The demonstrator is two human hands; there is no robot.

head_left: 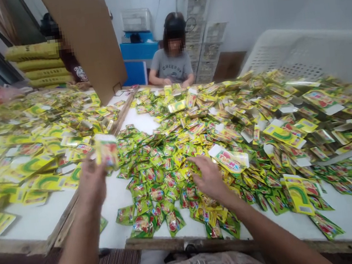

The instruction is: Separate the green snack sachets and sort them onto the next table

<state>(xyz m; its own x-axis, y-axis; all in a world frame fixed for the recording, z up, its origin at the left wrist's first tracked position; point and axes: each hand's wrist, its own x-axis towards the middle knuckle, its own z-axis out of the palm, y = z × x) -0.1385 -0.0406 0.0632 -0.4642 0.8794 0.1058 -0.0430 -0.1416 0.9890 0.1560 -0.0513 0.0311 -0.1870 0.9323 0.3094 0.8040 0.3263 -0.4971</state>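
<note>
My left hand (pixel 91 179) is raised over the left part of the table, closed around a small yellow and white carton (pixel 107 153) with red print. The carton is slightly blurred. Over the heap of green and yellow sachets (pixel 155 172), my right hand (pixel 209 178) reaches in from the right, fingers apart, fingertips at the sachets. Nothing shows between those fingers. Just beyond it lies a carton (pixel 229 159) with a white open flap. A yellow carton (pixel 298 194) rests on sachets farther right.
Piles of yellow cartons cover the left table (pixel 40 164) and the right side, where a white perforated basket (pixel 297 54) lies tipped. A cardboard sheet (pixel 89 40) stands upright at the back. One person (pixel 171 64) sits opposite; another is partly hidden behind the cardboard.
</note>
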